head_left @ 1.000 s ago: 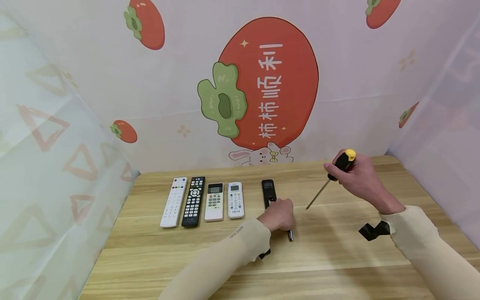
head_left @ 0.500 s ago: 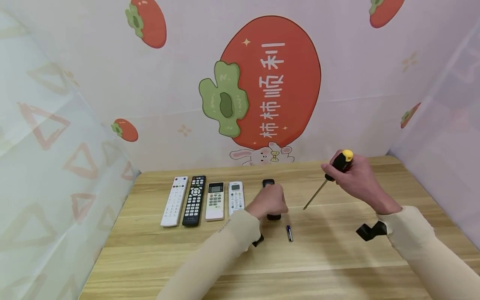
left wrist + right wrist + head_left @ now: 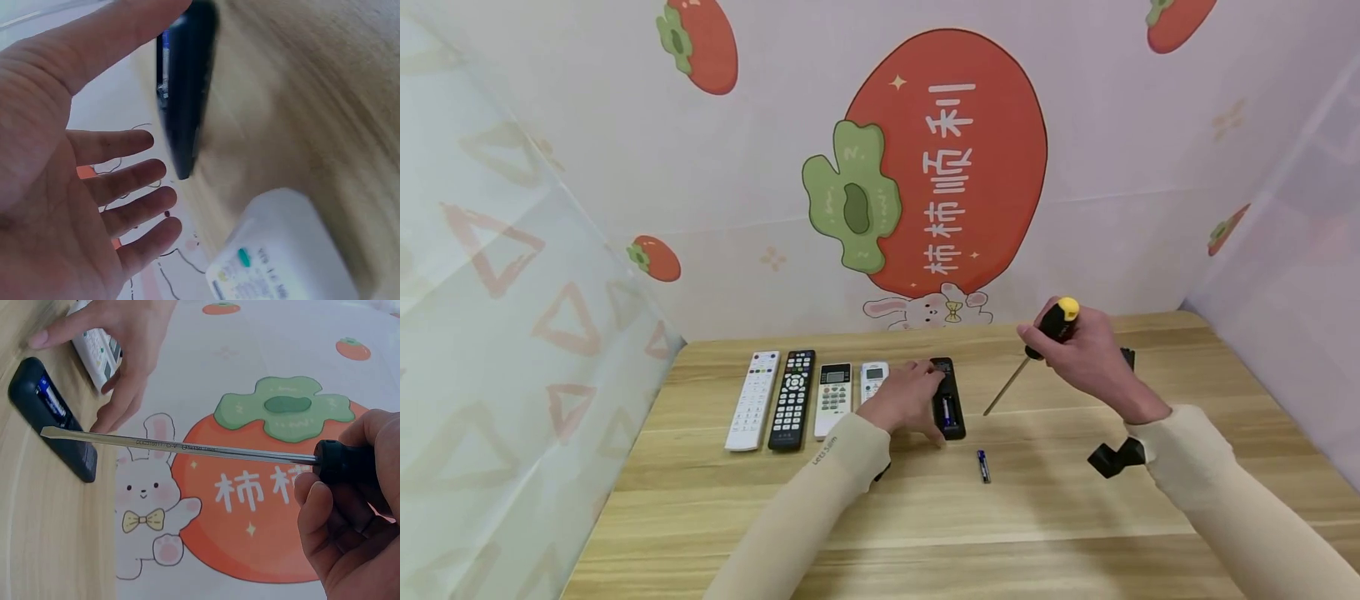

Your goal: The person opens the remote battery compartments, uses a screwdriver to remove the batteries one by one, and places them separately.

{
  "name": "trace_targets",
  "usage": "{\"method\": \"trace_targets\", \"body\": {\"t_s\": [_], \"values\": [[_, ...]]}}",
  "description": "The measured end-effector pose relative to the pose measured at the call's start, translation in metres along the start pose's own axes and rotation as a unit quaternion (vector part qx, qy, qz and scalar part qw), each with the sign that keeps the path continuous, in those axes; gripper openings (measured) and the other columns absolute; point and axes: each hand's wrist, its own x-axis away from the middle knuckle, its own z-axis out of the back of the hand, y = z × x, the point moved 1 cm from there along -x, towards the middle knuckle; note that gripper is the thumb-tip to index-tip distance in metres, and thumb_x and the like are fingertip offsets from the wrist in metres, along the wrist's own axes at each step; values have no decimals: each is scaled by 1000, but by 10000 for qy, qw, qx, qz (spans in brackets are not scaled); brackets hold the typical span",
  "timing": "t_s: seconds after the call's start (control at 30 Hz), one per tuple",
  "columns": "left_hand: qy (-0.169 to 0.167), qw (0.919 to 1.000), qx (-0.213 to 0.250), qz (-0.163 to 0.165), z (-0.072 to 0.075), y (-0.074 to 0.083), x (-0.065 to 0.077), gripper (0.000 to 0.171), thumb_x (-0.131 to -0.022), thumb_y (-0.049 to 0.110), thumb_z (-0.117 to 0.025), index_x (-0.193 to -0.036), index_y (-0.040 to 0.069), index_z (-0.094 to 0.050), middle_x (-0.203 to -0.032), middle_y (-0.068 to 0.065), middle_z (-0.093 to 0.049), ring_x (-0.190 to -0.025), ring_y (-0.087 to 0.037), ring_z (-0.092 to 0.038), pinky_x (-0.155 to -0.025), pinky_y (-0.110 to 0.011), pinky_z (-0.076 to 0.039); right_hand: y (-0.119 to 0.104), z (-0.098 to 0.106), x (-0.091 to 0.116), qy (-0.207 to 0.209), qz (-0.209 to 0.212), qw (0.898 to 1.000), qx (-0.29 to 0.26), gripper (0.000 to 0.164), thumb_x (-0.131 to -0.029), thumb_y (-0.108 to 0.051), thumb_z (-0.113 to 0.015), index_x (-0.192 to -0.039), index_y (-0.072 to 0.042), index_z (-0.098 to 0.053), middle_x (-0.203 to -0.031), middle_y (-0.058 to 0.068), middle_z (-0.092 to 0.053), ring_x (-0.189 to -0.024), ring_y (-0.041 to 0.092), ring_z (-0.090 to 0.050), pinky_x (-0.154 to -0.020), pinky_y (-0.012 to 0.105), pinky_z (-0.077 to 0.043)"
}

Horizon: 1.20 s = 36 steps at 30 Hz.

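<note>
A black remote control (image 3: 953,421) lies back side up on the wooden table, its battery compartment open. One blue battery (image 3: 51,399) sits in that compartment. My left hand (image 3: 908,398) hovers at the remote's left side, fingers and thumb spread apart with nothing pinched between them. In the left wrist view, the thumb (image 3: 119,37) reaches across the remote's near end. My right hand (image 3: 1086,358) grips the black and yellow handle of a flathead screwdriver (image 3: 1009,383). Its blade slants down to the left, the tip close to the remote. A second battery (image 3: 983,467) lies loose nearer to me.
To the left stand in a row a long white remote (image 3: 752,402), a black remote (image 3: 792,400), a white remote with a dark display (image 3: 833,400) and a smaller white remote (image 3: 874,375). A small dark piece (image 3: 1128,357) shows behind my right hand. A patterned cloth backs the table.
My left hand has moved left off the black remote and spread its fingers, uncovering the compartment and battery. My right hand has shifted left with the screwdriver; the dark piece behind it now shows.
</note>
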Motion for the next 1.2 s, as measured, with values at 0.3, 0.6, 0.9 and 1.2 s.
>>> {"method": "trace_targets", "body": {"t_s": [0.3,0.6,0.9,1.2], "values": [[162,9997,-206,26,-9,1,-6,96,-63,56,-93,-142,12,-60,-144,-5,-55,-131,-25,-50,-112,-44,-38,-4,-16,-7,-155,118,9995,-242,17,-96,-15,-72,-84,-9,-61,-68,4,-58,-55,17,-55,-52,29,-46],[77,9998,-172,-1,-6,0,-11,94,-65,55,-93,-141,11,-60,-144,-6,-54,-130,-25,-50,-111,-45,-39,-7,-28,-11,-172,150,9989,-407,16,-96,-15,-71,-83,-10,-62,-68,3,-58,-56,18,-54,-54,30,-46],[17,10000,-84,-30,-4,-2,-15,96,-64,52,-95,-143,10,-59,-148,-7,-52,-134,-26,-48,-114,-45,-38,-9,-36,-12,-163,224,9985,-473,14,-96,-14,-72,-86,-11,-63,-73,1,-59,-62,18,-52,-58,29,-45],[-52,9999,-80,43,-5,-5,-14,102,-66,61,-90,-150,17,-52,-154,-3,-46,-140,-27,-41,-114,-48,-37,-7,-46,-12,-100,402,9975,-577,16,-94,-12,-73,-84,-9,-61,-72,1,-58,-61,18,-52,-58,28,-45]]}}
